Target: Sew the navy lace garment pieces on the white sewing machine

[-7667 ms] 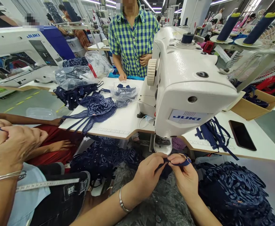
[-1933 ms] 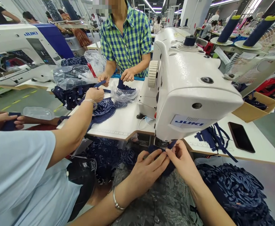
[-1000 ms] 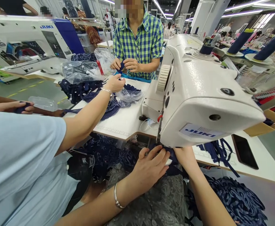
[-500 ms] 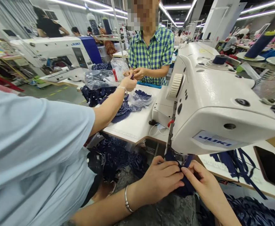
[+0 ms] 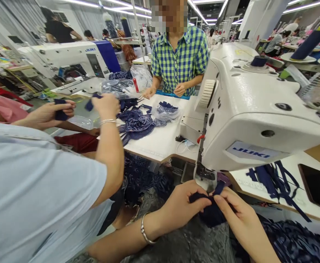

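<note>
Just in front of the needle area of a white sewing machine (image 5: 247, 109), both hands grip a dark navy piece of fabric (image 5: 211, 213). My left hand (image 5: 183, 202), with a bracelet at its wrist, pinches the cloth's folded upper left part between thumb and fingers. My right hand (image 5: 235, 208) pinches its right side, where a short navy strap (image 5: 219, 187) sticks up past the fingers. The two thumbs nearly meet over the fabric. Below the hands, the rest of the cloth hangs above my grey-covered lap (image 5: 187, 244).
Navy straps (image 5: 269, 182) and a phone (image 5: 317, 186) lie on the table at right. More navy garments (image 5: 138, 122) and a plastic bag (image 5: 165, 110) sit on the white table ahead. A co-worker in light blue (image 5: 44, 182) stands close at left; another in a checked shirt (image 5: 179, 62) stands opposite.
My hands have drawn the navy fabric out from under the machine head, and my left hand now pinches it from above. The light-blue co-worker's arm has pulled back left, holding navy pieces.
</note>
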`<state>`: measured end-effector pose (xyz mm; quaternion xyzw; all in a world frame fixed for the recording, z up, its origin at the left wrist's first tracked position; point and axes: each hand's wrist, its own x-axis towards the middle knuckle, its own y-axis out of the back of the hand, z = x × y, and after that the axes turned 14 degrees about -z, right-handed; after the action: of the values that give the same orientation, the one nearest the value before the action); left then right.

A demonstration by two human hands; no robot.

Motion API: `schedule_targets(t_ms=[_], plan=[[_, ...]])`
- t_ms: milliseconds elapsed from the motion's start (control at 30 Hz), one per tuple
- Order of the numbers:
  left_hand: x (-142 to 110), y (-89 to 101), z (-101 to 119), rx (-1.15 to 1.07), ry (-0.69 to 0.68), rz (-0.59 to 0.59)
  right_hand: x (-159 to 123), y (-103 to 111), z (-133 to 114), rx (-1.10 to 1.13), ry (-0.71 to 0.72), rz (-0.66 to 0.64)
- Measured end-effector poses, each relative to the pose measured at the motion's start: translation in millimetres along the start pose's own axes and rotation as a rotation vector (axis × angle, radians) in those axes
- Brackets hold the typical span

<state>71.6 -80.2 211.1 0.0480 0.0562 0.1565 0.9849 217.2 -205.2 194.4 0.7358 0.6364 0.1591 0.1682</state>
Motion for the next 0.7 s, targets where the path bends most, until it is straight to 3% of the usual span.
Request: schedule_targets(t_ms=[100, 267, 367, 500, 700], plan=[[2, -2.6, -1, -0.092, 0.107, -0.013, 5, -4, -5, 0.076, -0.019, 0.090], [5, -1.1, -2, -0.018, 0.167, -0.057, 10, 0, -7, 0.137, -0.100, 0.072], [6, -1.1, -2, 0.058, 0.167, -0.080, 11, 4, -10, 0.083, -0.056, 0.061], [5, -2.5, -3, 0.185, 0.117, -0.072, 13, 5, -13, 0.028, 0.000, 0.036], [4, -2.7, -9, 0.331, -0.079, 0.000, 8, 6, -7, 0.099, 0.057, 0.013]])
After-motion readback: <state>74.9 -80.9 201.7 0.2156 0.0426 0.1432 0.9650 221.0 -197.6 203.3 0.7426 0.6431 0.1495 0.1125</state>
